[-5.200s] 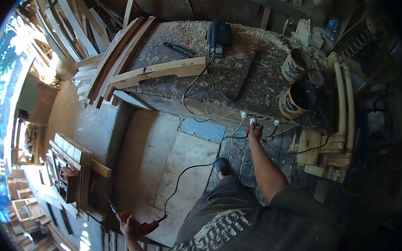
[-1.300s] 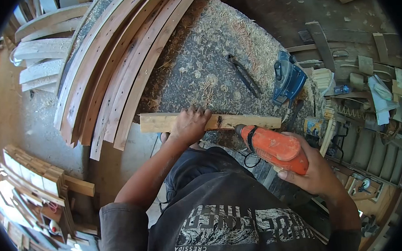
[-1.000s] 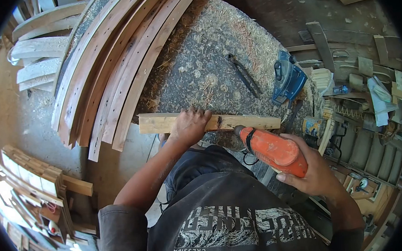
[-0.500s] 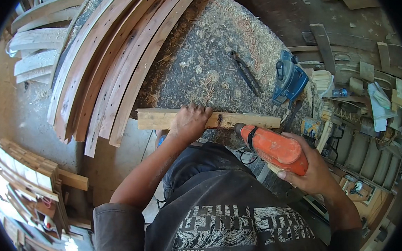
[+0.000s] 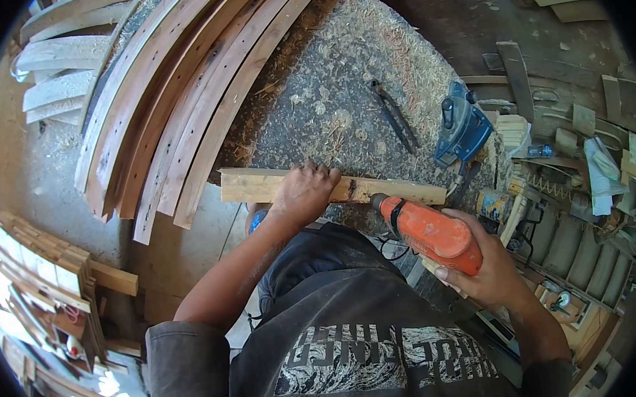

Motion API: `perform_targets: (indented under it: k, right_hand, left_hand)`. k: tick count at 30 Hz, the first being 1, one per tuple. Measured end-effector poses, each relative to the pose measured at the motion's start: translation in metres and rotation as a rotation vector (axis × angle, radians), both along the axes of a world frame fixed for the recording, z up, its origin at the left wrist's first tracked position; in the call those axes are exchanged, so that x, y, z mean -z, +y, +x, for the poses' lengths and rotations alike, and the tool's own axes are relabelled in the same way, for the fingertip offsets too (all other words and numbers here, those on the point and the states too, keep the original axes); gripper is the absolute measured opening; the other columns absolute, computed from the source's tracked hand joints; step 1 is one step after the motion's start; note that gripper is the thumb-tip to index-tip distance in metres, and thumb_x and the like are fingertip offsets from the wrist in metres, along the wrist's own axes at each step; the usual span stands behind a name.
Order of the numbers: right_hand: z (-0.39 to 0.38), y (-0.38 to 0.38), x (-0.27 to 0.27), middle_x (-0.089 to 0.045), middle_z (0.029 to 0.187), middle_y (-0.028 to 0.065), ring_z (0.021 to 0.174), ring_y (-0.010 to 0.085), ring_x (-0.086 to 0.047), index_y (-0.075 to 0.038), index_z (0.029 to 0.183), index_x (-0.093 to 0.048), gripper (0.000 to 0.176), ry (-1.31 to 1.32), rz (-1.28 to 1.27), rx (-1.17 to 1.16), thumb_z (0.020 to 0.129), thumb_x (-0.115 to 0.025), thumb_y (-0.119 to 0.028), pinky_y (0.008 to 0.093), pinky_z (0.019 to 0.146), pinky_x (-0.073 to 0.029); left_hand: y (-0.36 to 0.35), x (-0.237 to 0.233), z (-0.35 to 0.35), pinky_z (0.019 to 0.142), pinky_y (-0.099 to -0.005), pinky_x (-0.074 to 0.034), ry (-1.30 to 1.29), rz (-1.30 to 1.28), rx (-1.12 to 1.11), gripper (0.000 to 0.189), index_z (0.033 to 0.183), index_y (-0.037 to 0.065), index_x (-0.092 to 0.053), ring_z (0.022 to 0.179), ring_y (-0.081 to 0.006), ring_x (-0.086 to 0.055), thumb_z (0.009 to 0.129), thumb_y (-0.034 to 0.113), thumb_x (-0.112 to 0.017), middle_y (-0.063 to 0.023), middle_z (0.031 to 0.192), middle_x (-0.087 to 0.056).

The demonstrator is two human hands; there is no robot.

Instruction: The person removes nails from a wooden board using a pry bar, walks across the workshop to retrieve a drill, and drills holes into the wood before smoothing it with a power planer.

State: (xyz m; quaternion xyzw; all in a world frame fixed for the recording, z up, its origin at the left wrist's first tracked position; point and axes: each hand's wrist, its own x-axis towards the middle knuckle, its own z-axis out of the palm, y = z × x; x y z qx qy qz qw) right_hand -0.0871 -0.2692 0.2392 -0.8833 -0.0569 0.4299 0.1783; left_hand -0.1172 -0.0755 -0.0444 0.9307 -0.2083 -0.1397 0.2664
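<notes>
My left hand [image 5: 307, 192] is wrapped over a length of pale timber [image 5: 398, 191] that lies along the near edge of the workbench. A dark knot marks the wood just right of my fingers. In my right hand [image 5: 486, 261] is an orange power drill [image 5: 433, 231], its chuck pointing left and up against the near side of the timber. Whether a bit is inside the wood is hidden. Beyond the timber, pliers-like pincers [image 5: 394, 117] and a blue power planer [image 5: 463, 125] rest on the bench.
Long curved wooden strips [image 5: 211, 110] with dark holes lie at the left of the sawdust-strewn workbench [image 5: 327, 103]. Stacked wood pieces [image 5: 52, 262] stand at lower left. A tin can [image 5: 492, 206] and a clutter of offcuts fill the right side.
The view has shifted very slightly. Both hands, the timber and the drill keep nearly the same positions, with the drill tip still at the wood.
</notes>
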Motion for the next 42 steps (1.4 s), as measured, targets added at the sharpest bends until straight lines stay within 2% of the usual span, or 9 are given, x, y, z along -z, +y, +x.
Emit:
perform_targets:
  k: [1,31,42]
  right_hand:
    - [0.0,0.0,0.001,-0.061,0.12,0.0213,0.113,0.036,-0.061,-0.009,0.14,-0.036,0.079,0.0,-0.001,-0.001,0.075,-0.079,-0.019,0.0418,0.096,-0.047]
    - [-0.007,-0.005,0.01,-0.063,0.117,0.0206,0.11,0.0372,-0.062,-0.009,0.136,-0.04,0.075,-0.097,0.006,-0.045,0.075,-0.08,-0.027,0.0424,0.094,-0.048]
    - [-0.006,-0.005,0.013,-0.063,0.118,0.0197,0.112,0.0354,-0.061,-0.009,0.136,-0.041,0.073,-0.099,0.038,-0.039,0.076,-0.079,-0.025,0.042,0.095,-0.047]
  left_hand:
    - [0.0,0.0,0.0,0.081,-0.039,-0.05,0.019,-0.001,-0.008,0.032,0.109,0.008,-0.057,0.097,-0.0265,-0.063,0.08,0.019,-0.064,-0.0091,0.098,-0.066]
    - [-0.002,-0.001,-0.002,0.079,-0.0381,-0.052,0.007,-0.015,-0.024,0.038,0.109,0.008,-0.058,0.097,-0.0268,-0.064,0.075,0.021,-0.07,-0.0102,0.097,-0.067]
    - [-0.002,0.001,-0.002,0.077,-0.0379,-0.052,-0.029,-0.041,-0.053,0.028,0.103,0.008,-0.059,0.094,-0.0265,-0.065,0.078,0.017,-0.065,-0.0098,0.094,-0.066]
